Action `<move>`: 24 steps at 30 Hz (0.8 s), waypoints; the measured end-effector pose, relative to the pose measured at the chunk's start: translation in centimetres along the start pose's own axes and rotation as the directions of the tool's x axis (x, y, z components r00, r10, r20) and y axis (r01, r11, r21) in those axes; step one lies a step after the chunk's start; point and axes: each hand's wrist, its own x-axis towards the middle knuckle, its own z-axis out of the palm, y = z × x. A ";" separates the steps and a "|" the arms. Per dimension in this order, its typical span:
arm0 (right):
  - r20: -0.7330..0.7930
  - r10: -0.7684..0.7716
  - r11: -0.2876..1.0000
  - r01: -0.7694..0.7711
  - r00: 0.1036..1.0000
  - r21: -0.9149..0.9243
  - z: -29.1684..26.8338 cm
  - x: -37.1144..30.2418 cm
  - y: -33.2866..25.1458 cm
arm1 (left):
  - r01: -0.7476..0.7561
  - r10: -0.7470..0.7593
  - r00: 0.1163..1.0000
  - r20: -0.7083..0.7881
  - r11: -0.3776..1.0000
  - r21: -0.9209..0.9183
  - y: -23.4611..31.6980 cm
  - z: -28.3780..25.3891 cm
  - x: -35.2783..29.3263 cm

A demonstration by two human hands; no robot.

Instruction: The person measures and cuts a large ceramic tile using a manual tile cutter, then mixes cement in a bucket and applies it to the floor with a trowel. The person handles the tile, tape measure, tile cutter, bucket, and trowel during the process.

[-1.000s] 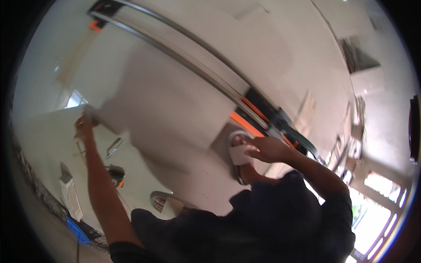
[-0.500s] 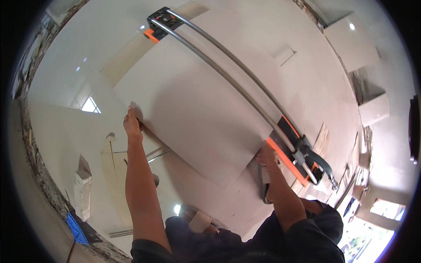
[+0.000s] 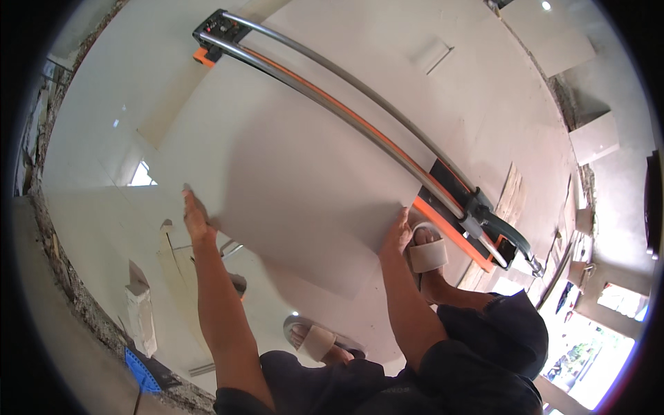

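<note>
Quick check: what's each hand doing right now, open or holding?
Left hand: at the left edge of the tile; grip cannot be told.
Right hand: at its right edge, fingers partly hidden; grip cannot be told.

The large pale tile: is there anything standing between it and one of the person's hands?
Nothing visible does. The left hand is at the left side of the large pale tile, the right hand at its right; the metal rails are not between.
</note>
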 end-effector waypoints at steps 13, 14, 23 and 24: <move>0.280 0.214 0.789 0.004 0.936 -0.615 -13.1 -18.3 -11.0 | 0.026 0.186 0.902 -0.390 0.878 0.478 21.2 -16.2 -27.7; 0.298 0.262 0.793 -0.029 0.918 -0.609 -14.6 -20.3 -14.1 | -0.016 0.279 0.893 -0.354 0.805 0.593 23.4 -17.8 -30.0; 0.764 0.494 0.869 -0.269 0.414 -0.416 -39.8 -31.6 -34.9 | -0.066 0.321 0.912 -0.257 0.731 0.679 34.0 -13.1 -46.4; 0.828 0.322 0.931 0.006 0.459 -0.365 -41.2 -32.0 -35.2 | -0.082 0.316 0.916 -0.246 0.748 0.659 34.7 -10.9 -48.7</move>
